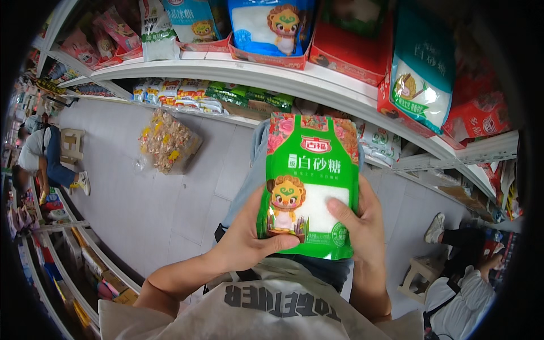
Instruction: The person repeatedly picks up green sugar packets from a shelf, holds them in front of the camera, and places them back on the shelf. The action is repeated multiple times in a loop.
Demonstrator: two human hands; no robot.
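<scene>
Upright above my lap is a green plastic pouch of white sugar, its printed front facing me. It bears writing, flowers, a cartoon lion and a clear window with white grains behind it. My left hand grips the lower left side, thumb across the front. On the right side my right hand holds the pouch, its thumb pressing near the window. The fingers of both hands are mostly hidden behind the pouch.
A white shelf curves across the front, bearing a blue sugar bag, a teal sugar bag and red display boxes. A clear bag of wrapped snacks sits on the floor. Other people crouch at left and right.
</scene>
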